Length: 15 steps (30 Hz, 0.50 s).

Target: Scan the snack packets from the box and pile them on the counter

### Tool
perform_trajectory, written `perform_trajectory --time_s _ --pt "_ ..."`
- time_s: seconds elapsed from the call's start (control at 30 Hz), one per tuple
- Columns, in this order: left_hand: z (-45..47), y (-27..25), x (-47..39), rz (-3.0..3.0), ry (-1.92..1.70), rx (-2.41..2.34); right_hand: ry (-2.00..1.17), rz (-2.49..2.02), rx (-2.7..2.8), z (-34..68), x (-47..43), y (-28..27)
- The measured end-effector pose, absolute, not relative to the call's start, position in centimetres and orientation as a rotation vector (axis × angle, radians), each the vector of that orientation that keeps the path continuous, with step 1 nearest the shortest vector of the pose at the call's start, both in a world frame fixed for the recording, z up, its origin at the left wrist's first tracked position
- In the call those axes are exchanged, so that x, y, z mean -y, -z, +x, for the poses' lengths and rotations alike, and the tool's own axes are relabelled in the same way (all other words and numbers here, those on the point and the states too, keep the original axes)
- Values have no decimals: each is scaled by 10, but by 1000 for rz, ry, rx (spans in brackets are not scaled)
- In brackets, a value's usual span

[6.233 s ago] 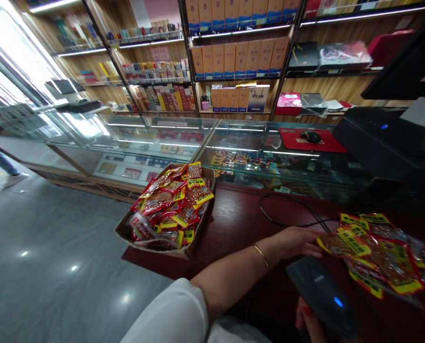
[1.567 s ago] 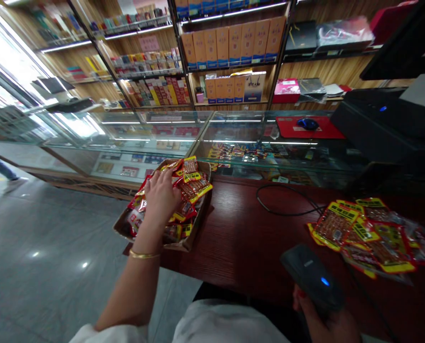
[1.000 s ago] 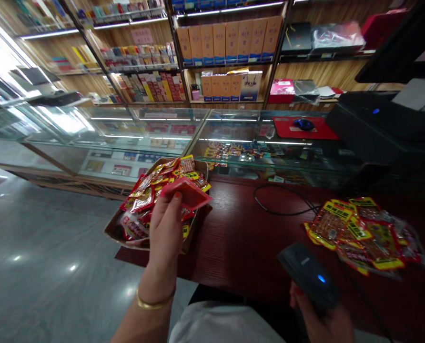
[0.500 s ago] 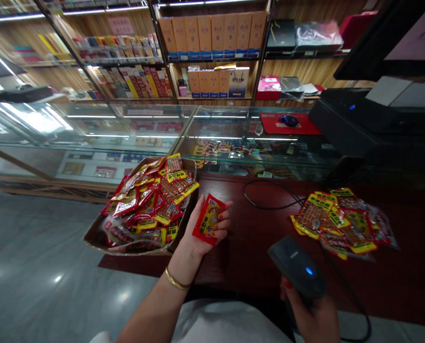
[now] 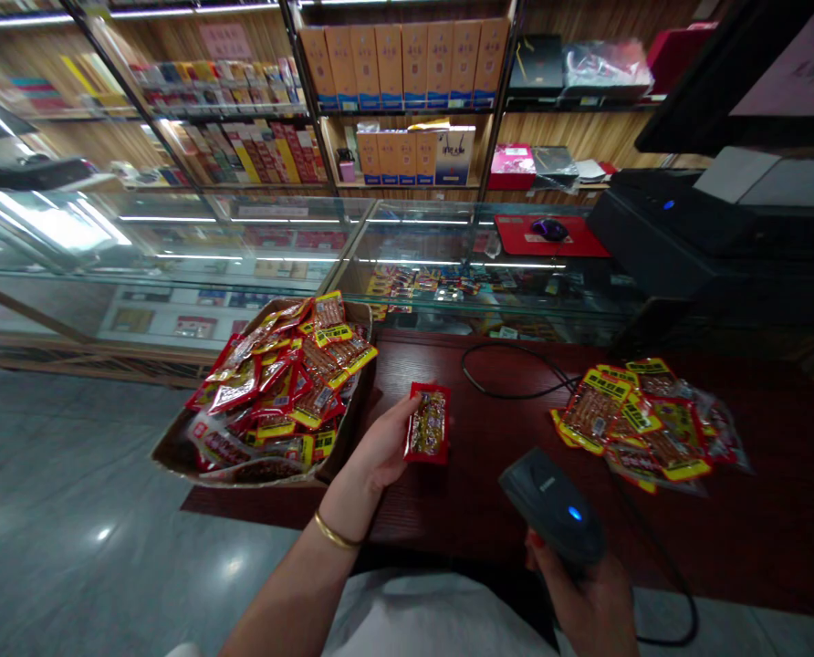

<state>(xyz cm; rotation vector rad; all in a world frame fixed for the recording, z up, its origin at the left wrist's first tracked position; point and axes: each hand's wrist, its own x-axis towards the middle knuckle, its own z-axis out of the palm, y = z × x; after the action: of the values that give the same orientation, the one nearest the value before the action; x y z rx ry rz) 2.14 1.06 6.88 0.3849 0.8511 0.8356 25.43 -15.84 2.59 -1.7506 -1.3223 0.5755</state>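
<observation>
In my left hand point(image 5: 388, 445) is a red-edged snack packet point(image 5: 429, 423), held between the thumb on its front and fingers hidden behind it. My right hand point(image 5: 589, 593) is wrapped round the handle of a dark barcode scanner point(image 5: 550, 506), whose blue light is lit. The scanner's head points toward the packet, with a gap between them. Left of my left hand, a cardboard box point(image 5: 167, 456) is heaped with similar red and yellow packets point(image 5: 270, 383). Another pile of packets point(image 5: 643, 420) lies on the dark red tabletop point(image 5: 462, 511) beyond the scanner.
A black cable point(image 5: 489, 394) loops over the table. Behind it stands a glass display counter point(image 5: 421, 239) bearing a red mouse pad point(image 5: 516, 239) and a mouse point(image 5: 549, 228). A black printer-like machine point(image 5: 660, 246) and a monitor point(image 5: 735, 82) occupy the right. Shelves of boxes point(image 5: 407, 68) line the back.
My left hand has turned and shifted slightly right; its open palm has given way to a thumb grip on the packet, which now stands more upright. The scanner has moved slightly left.
</observation>
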Motion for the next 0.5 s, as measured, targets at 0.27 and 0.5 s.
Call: perform_trajectory --time_s 0.27,0.5 --pt "25 -50 -6 810 -929 -1117 -576 -1755 1305 256 159 -25" --pt "25 -64 -9 601 -967 -1047 -558 -1750 1336 256 156 -23"
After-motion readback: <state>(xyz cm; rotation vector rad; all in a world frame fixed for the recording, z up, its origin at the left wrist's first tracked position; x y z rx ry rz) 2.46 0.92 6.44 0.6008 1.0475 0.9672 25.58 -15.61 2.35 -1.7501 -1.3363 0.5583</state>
